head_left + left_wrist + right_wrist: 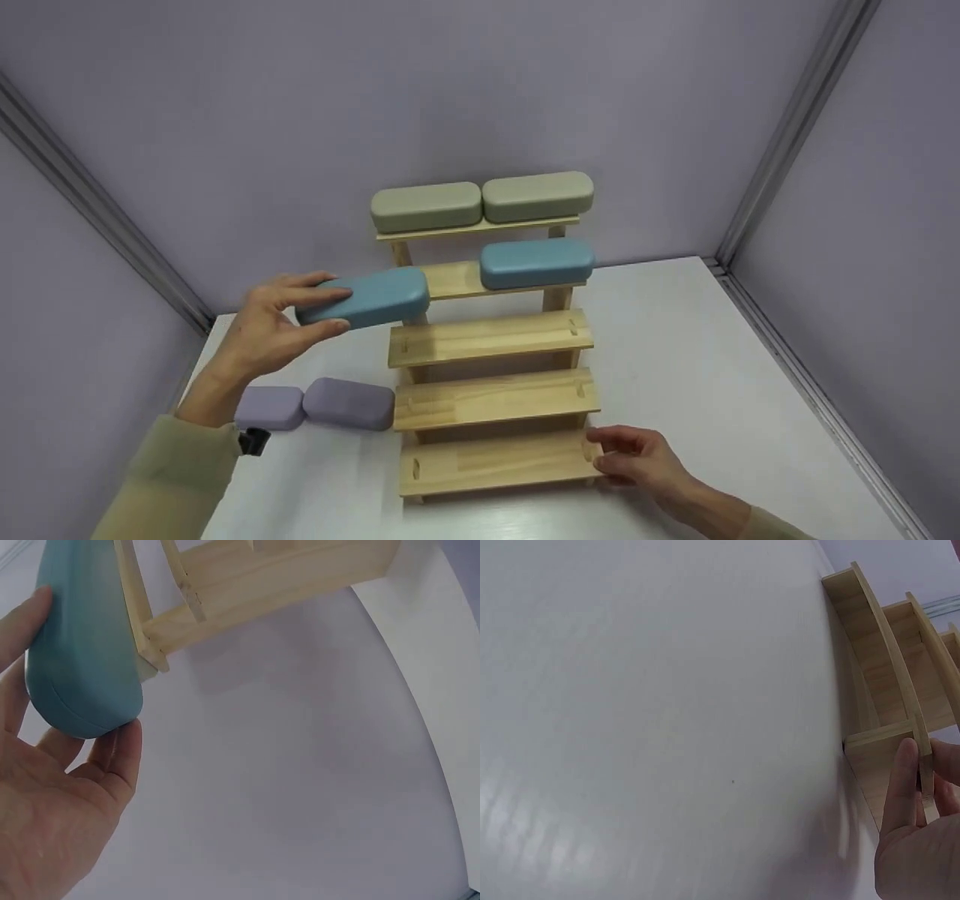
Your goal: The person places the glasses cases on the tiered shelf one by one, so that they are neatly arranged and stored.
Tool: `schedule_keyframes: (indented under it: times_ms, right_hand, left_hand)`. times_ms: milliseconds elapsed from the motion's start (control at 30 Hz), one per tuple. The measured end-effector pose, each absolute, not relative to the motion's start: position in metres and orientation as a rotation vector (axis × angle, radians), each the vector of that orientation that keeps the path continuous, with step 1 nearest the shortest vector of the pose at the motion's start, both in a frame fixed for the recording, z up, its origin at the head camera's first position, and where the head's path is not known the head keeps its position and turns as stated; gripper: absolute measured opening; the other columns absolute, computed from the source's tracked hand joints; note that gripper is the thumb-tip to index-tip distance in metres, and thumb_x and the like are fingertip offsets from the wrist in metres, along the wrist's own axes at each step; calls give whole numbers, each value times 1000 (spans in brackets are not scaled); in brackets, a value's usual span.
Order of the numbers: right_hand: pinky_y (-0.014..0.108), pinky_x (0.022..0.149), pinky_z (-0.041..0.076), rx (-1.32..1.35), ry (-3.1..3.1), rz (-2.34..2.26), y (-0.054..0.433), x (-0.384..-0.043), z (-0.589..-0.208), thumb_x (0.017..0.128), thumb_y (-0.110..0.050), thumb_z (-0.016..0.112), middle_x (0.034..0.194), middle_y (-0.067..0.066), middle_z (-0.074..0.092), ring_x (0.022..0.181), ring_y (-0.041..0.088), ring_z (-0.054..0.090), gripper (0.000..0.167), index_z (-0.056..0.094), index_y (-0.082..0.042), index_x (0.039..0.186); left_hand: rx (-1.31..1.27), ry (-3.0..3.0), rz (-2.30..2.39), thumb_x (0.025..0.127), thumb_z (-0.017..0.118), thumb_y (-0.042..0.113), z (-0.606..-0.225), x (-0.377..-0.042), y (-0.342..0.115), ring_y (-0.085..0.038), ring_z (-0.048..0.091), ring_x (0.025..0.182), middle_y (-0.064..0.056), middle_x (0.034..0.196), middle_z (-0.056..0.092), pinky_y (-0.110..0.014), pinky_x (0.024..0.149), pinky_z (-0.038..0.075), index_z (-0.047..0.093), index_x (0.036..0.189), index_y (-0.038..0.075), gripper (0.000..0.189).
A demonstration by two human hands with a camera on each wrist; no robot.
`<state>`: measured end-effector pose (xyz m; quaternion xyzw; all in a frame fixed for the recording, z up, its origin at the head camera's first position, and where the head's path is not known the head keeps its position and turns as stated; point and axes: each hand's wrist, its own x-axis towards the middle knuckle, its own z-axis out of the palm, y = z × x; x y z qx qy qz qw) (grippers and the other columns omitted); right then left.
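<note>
My left hand (274,326) grips a blue glasses case (375,298) by its left end, fingers over the top and thumb along the front. The case is held at the left side of a stepped wooden rack (491,337), level with its second tier from the top. In the left wrist view the blue case's rounded end (90,697) rests against the fingers. My right hand (641,461) pinches the right end of the rack's lowest step; in the right wrist view, thumb and fingers (904,772) lie on either side of the board.
Two green cases (427,207) stand side by side on the top tier. Another blue case (536,262) sits on the right half of the second tier. Two purple cases (349,403) lie on the white table (675,360) left of the rack. Grey walls enclose the table.
</note>
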<state>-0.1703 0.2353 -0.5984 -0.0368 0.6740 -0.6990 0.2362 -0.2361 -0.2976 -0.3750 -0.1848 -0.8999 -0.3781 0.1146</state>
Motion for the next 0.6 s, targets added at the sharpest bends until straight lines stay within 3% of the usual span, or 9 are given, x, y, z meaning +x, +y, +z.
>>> schedule_keyframes:
  times_ms: [100, 200, 333, 600]
  right_hand:
    - [28, 85, 70, -110, 1848, -1920, 234, -170, -598, 103, -3, 75, 110, -8, 71, 98, 6, 78, 55, 56, 14, 152]
    - [29, 87, 70, -117, 1850, -1910, 234, -169, -598, 103, -4, 75, 110, -7, 70, 99, 6, 77, 55, 57, 14, 151]
    - [30, 88, 70, -120, 1851, -1897, 235, -169, -596, 103, -5, 76, 111, -7, 71, 99, 7, 77, 55, 58, 12, 152]
    - [29, 86, 70, -106, 1866, -1889, 236, -170, -595, 103, -6, 77, 111, -7, 75, 99, 7, 79, 55, 59, 11, 152]
  left_hand:
    - [-563, -2647, -1101, 92, 95, 18, -377, -248, -285, -44, 60, 148, -18, 157, 70, -17, 102, 51, 85, 133, 20, 43]
    - [-592, -2652, -1088, 92, 95, 20, -381, -260, -274, -44, 60, 148, -17, 157, 70, -38, 107, 58, 84, 134, 18, 43]
    - [-605, -2659, -1105, 92, 95, 21, -386, -275, -265, -47, 58, 151, -20, 158, 68, -62, 114, 57, 84, 134, 16, 44]
    - [-577, -2675, -1124, 91, 95, 20, -394, -294, -255, -48, 56, 154, -24, 160, 65, -66, 119, 55, 83, 135, 16, 46]
